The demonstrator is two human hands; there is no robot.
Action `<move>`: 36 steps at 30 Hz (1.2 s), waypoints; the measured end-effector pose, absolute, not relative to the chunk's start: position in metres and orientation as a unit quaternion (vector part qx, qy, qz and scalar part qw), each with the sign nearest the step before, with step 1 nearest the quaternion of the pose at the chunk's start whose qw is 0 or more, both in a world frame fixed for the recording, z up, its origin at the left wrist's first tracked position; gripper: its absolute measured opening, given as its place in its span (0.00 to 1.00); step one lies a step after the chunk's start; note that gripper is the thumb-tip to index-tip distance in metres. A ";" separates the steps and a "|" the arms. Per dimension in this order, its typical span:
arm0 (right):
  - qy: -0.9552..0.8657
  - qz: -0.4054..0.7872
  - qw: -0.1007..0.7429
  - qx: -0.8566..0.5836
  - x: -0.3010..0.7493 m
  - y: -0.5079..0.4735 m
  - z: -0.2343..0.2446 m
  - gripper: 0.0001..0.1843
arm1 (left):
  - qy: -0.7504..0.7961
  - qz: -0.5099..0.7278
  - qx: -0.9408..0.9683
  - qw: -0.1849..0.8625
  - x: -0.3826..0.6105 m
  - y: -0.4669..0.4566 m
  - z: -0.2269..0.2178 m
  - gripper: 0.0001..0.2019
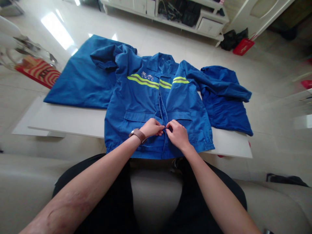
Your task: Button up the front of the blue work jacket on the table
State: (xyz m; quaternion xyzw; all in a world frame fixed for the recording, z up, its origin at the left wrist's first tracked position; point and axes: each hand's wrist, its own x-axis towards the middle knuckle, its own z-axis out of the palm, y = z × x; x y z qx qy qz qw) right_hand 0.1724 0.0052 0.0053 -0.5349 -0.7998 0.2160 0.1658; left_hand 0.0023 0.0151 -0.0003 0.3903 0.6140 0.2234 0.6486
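A blue work jacket [138, 97] with yellow-and-grey reflective stripes lies front up, its collar away from me and its hem near my knees. My left hand [153, 127], with a watch on the wrist, pinches the edge of the front opening low on the jacket. Right beside it, my right hand [177, 132] pinches the other side of the same opening. The fingertips of both hands nearly meet at the placket. Whatever small fastening sits between them is too small to make out. Above the hands the front edges lie slightly apart.
Folded blue cloth [83, 78] lies left of the jacket, and more folded blue clothing [225, 107] lies to the right. A white table [73, 122] carries them. A red patterned box [39, 71] stands at far left, a white cabinet [209, 26] across the floor.
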 end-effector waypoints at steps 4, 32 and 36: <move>-0.802 0.213 0.161 -0.535 0.173 0.006 0.005 0.04 | 0.605 0.211 0.375 0.670 0.004 0.014 0.001 0.14; -0.778 0.234 0.166 -0.559 0.178 0.008 0.008 0.03 | 0.641 0.261 0.246 0.679 0.015 0.013 0.009 0.14; -0.789 0.252 0.175 -0.532 0.177 0.009 0.006 0.05 | 0.641 0.263 0.279 0.665 0.015 0.012 0.006 0.12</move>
